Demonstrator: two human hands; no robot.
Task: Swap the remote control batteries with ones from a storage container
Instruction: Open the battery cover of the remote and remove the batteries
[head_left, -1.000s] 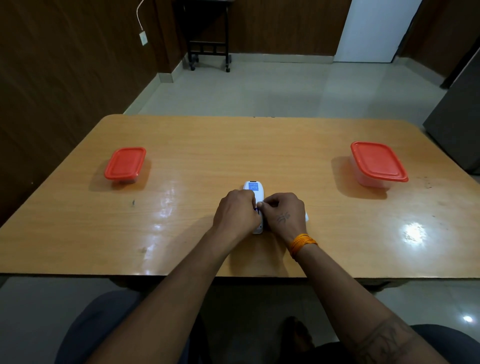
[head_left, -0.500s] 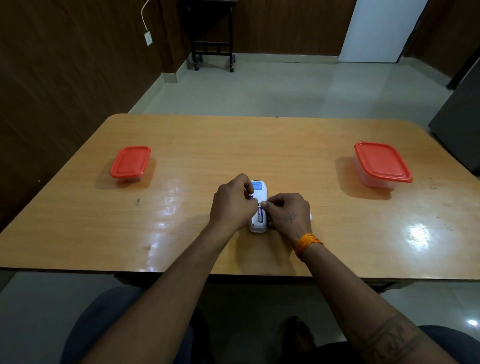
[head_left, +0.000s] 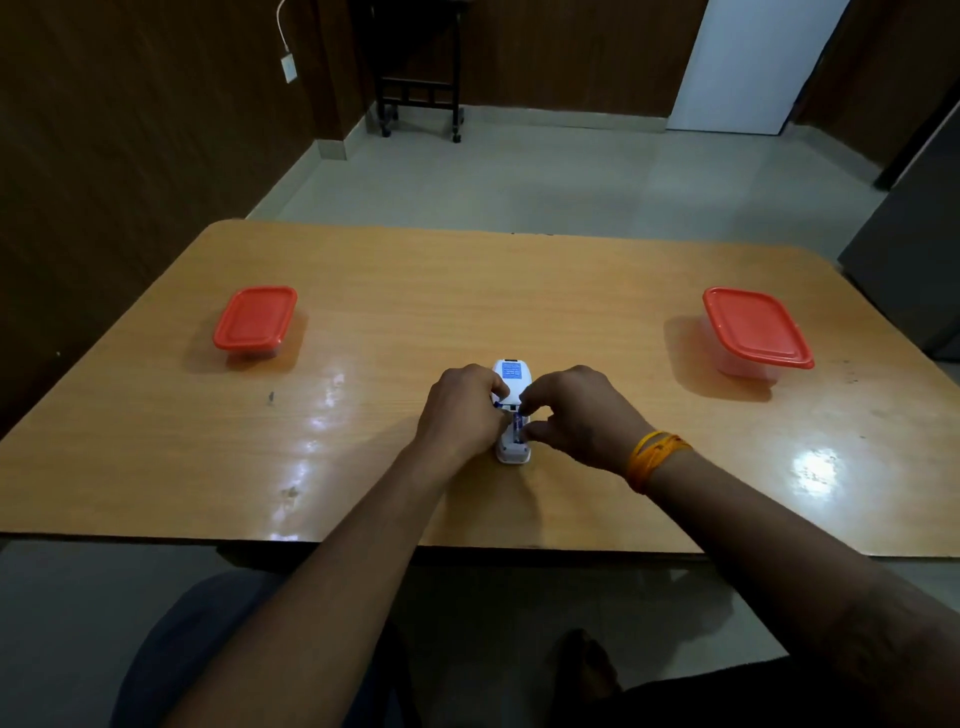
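A white remote control (head_left: 511, 375) lies face down at the middle of the wooden table (head_left: 467, 291), its battery bay uncovered. My left hand (head_left: 460, 413) grips the remote's left side, with a small blue battery end showing at its fingertips. My right hand (head_left: 579, 415) pinches a blue battery (head_left: 517, 428) sitting in the bay. Two clear storage containers with red lids stand closed: a small one (head_left: 255, 319) at the left, a larger one (head_left: 756, 330) at the right.
The table's near edge runs just in front of my forearms. A dark wheeled stand (head_left: 418, 98) is against the far wall. A dark cabinet (head_left: 914, 260) stands beside the table's right end.
My hands have shifted on the remote: the fingers parted and the blue batteries in the bay have come into sight. The containers have stayed put.
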